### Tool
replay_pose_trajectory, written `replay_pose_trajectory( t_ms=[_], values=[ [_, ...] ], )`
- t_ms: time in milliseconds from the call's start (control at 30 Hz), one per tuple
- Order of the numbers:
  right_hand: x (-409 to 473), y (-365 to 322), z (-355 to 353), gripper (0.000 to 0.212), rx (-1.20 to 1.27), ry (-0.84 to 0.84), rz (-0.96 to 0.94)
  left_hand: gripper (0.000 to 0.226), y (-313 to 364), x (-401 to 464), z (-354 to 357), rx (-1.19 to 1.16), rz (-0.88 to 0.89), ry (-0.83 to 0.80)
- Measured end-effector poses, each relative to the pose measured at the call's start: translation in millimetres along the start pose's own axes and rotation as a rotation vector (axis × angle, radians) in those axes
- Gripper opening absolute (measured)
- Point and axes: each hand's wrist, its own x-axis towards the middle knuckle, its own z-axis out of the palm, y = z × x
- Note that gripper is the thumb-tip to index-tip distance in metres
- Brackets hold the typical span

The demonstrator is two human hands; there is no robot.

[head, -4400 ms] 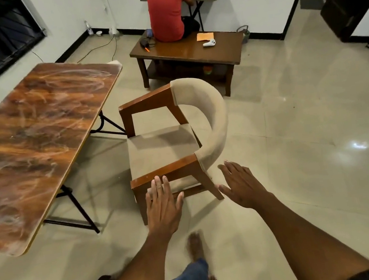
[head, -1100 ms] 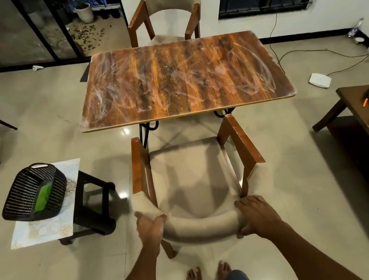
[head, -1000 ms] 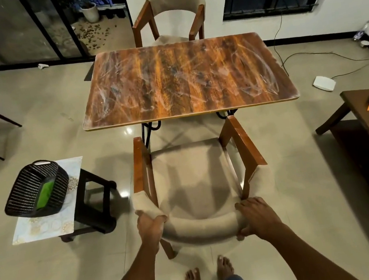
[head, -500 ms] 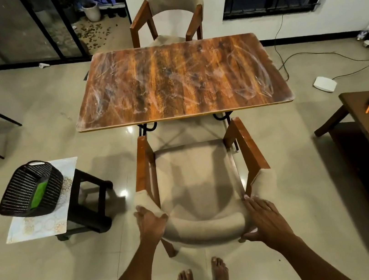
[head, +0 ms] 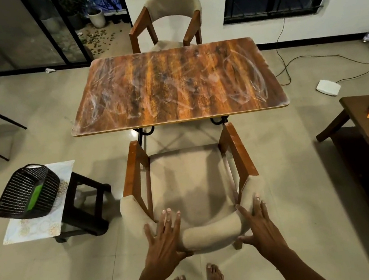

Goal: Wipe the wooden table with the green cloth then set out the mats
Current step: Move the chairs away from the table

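The wooden table point(head: 175, 86) lies long axis left-right.

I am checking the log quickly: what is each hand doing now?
Left hand: open, straight fingers on the chair backrest.
Right hand: open, fingers on the backrest.

1. The table point(head: 175, 83) has a glossy wood-grain top covered in whitish smears.
2. The near chair point(head: 190, 187) has a polished wooden frame and matt beige cloth padding.
3. The basket point(head: 27, 192) is black woven plastic.
4. The cloth point(head: 34, 196) inside looks soft and green.
5. The floor point(head: 55, 279) is glossy, reflective tile.
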Motion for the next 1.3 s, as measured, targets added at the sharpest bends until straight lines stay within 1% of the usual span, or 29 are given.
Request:
replay_pose_trajectory(
  t_ms=[33, 67, 100, 167, 267, 367, 467, 567, 767, 867, 900, 933, 967, 1033, 1067, 1100, 1133, 1167, 1233, 1267, 1300],
  values=[
    [1.3, -0.1, -0.8, 0.105, -0.01, -0.011, 0.0, 0.145, 0.9, 1.8, -1.3, -0.01, 0.017, -0.045],
    [3.6, -0.7, -1.7, 0.103, -0.018, -0.018, -0.002, 0.146, 1.2, 3.3, -5.4, -0.025, 0.031, -0.048],
    [6.0, -1.4, -2.1, 0.101, -0.021, -0.014, -0.005, 0.143, -0.2, 5.3, -3.3, -0.028, 0.04, -0.002],
    [8.3, -3.0, -2.6, 0.099, -0.037, 0.002, -0.01, 0.136, -1.1, 4.8, -4.1, -0.083, 0.04, -0.073],
    [10.0, -5.5, -4.2, 0.099, -0.068, 0.004, -0.011, 0.133, -5.0, 9.3, -3.0, -0.105, 0.064, -0.086],
    [16.3, -8.5, -7.8, 0.098, -0.067, 0.014, -0.019, 0.135, -12.8, 16.0, -7.6, -0.149, 0.068, -0.064],
    [27.4, -9.7, -12.9, 0.098, -0.06, 0.017, -0.018, 0.142, -17.0, 26.6, -12.4, -0.178, 0.094, -0.067],
    [40.4, -12.8, -20.7, 0.099, -0.061, 0.001, -0.007, 0.147, -19.3, 39.7, -18.1, -0.179, 0.067, -0.011],
    [51.8, -20.4, -25.6, 0.102, -0.086, -0.034, 0.017, 0.149, -25.1, 53.6, -33.8, -0.125, 0.04, -0.035],
    [54.8, -20.8, -28.0, 0.101, -0.119, -0.029, 0.019, 0.161, -24.7, 56.8, -38.8, -0.067, 0.039, -0.086],
    [56.5, -21.9, -27.9, 0.1, -0.121, -0.025, 0.015, 0.159, -27.0, 58.8, -39.9, -0.033, 0.038, -0.092],
    [58.4, -23.3, -27.0, 0.098, -0.12, -0.018, 0.009, 0.155, -30.4, 60.1, -38.7, 0.013, 0.037, -0.063],
    [60.4, -24.6, -26.0, 0.097, -0.122, -0.01, 0.005, 0.155, -32.4, 60.6, -38.5, 0.006, 0.035, -0.054],
    [64.0, -26.4, -24.7, 0.094, -0.123, 0.007, 0.004, 0.162, -35.8, 63.7, -40.0, -0.019, 0.005, -0.069],
    [65.3, -27.3, -24.5, 0.094, -0.116, 0.01, 0.006, 0.162, -36.5, 66.0, -41.8, 0.012, 0.003, -0.108],
    [66.9, -28.0, -24.6, 0.094, -0.112, 0.007, 0.009, 0.16, -38.0, 68.3, -41.4, 0.046, 0.005, -0.108],
    [67.4, -30.0, -25.1, 0.094, -0.109, -0.001, 0.012, 0.158, -40.4, 70.9, -39.2, 0.048, 0.021, -0.074],
    [67.8, -32.9, -25.4, 0.095, -0.106, -0.012, 0.018, 0.16, -41.8, 74.0, -41.6, 0.05, 0.033, -0.033],
    [67.7, -39.2, -27.4, 0.094, -0.093, -0.026, 0.03, 0.176, -47.9, 78.6, -45.2, 0.068, 0.038, -0.081],
    [68.0, -41.7, -29.9, 0.094, -0.085, -0.035, 0.029, 0.181, -53.7, 81.4, -42.3, 0.067, 0.03, -0.092],
    [68.5, -43.4, -33.0, 0.095, -0.081, -0.05, 0.022, 0.181, -59.9, 83.8, -38.4, 0.077, 0.06, -0.104]
  ],
)
